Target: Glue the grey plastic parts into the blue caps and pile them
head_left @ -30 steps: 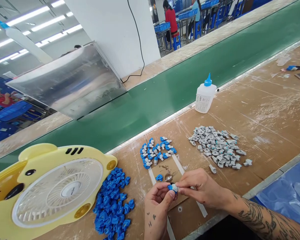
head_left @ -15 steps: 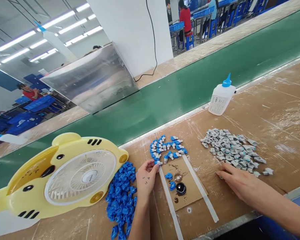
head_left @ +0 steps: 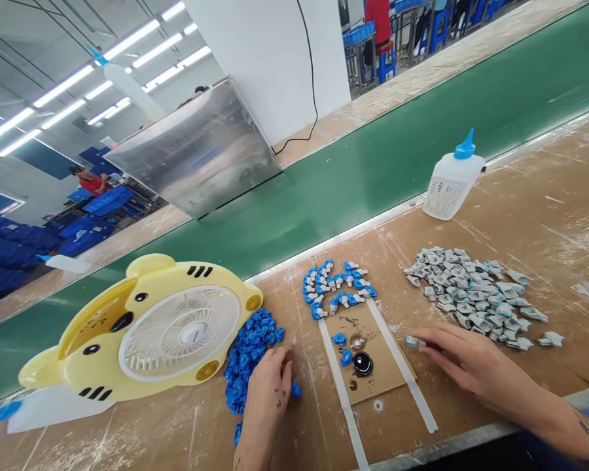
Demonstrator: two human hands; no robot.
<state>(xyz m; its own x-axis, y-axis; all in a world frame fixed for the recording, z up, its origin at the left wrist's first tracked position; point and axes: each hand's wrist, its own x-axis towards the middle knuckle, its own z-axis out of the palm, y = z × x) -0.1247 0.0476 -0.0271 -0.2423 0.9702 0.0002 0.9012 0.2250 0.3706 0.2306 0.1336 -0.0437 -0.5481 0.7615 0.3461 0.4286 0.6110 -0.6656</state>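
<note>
My left hand (head_left: 266, 386) rests on the right side of a heap of small blue plastic parts (head_left: 248, 356). Its fingers curl down among them and the tips are hidden, so I cannot tell whether a part is held. Between thumb and fingers, my right hand (head_left: 466, 360) pinches a small grey plastic piece (head_left: 415, 342), just right of the taped cardboard (head_left: 387, 366). On that cardboard lie two loose blue parts (head_left: 346, 357) beside a round blob of dark, glossy liquid (head_left: 362, 364). Beyond it, joined blue-and-grey parts (head_left: 341, 282) stand in curved rows.
A pile of grey pieces (head_left: 476, 291) lies at the right. Behind it stands a white bottle (head_left: 451, 183) with a blue nozzle. A yellow animal-shaped fan (head_left: 177, 333) occupies the left. The green belt (head_left: 353, 176) runs along the back, with a metal panel (head_left: 196, 150) beyond.
My left hand has left the rows of joined parts and moved down-left onto the blue heap. My right hand has drawn away from the grey pile, with a grey piece now showing in its fingers.
</note>
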